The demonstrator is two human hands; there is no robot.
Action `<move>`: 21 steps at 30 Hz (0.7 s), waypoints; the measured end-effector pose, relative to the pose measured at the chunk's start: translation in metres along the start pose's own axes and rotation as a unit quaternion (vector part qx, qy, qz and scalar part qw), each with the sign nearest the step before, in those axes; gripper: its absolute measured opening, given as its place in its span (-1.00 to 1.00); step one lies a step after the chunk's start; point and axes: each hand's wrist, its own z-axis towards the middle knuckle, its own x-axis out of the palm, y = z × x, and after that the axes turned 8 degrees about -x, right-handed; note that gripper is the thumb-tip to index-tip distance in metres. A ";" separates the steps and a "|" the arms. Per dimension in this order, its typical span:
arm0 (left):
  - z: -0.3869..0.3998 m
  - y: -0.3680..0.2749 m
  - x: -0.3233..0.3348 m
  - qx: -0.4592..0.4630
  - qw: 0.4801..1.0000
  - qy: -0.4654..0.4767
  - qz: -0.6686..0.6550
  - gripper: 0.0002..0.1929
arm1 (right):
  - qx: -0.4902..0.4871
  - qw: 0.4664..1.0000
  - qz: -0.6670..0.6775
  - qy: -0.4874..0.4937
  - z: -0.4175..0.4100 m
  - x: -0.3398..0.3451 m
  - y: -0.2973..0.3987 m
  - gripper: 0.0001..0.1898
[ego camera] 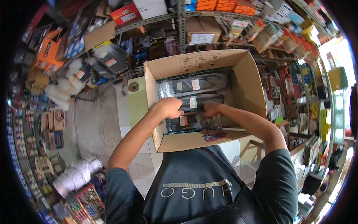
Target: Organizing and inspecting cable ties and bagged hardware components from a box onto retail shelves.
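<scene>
An open cardboard box (201,142) stands before me, with several black packages in clear plastic wrap inside, most bearing small labels. My left hand (169,108) reaches over the box's left wall, fingers curled around the left end of the middle package (193,103). My right hand (214,109) is down inside the box, gripping that same package farther right; its fingertips are partly hidden in shadow. Behind the middle package lies another wrapped package (186,84). A third package (174,122) rests against the near wall, below my hands.
A pale green surface (136,103) shows beside the box on the left. Metal shelving (181,30) loaded with boxes and packaged goods runs close behind it. More stocked shelves (302,95) stand at right. Large white rope or twine spools (78,175) sit on the lower left.
</scene>
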 end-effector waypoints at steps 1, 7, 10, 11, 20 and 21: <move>0.002 0.000 0.002 -0.028 0.999 0.022 0.004 -0.54 | -0.009 1.000 -0.013 0.006 0.001 0.003 0.000 -0.61; 0.023 0.007 0.010 -0.173 0.979 0.109 -0.005 -0.56 | 0.002 0.965 0.263 0.018 0.000 0.031 -0.008 -0.66; 0.032 -0.003 0.009 -0.271 0.951 0.146 -0.009 -0.59 | 0.033 0.927 0.370 -0.055 0.019 0.044 -0.020 -0.69; 0.036 -0.011 0.009 -0.273 0.951 0.145 -0.004 -0.59 | 0.058 0.943 0.316 -0.088 0.026 0.046 -0.026 -0.69; 0.084 0.000 0.100 -0.194 0.970 0.112 -0.097 -0.38 | -0.149 0.956 0.138 -0.213 0.003 0.015 0.010 -0.67; 0.086 0.007 0.106 -0.199 0.968 0.097 -0.115 -0.32 | -0.206 0.941 0.075 -0.259 -0.014 0.009 0.023 -0.67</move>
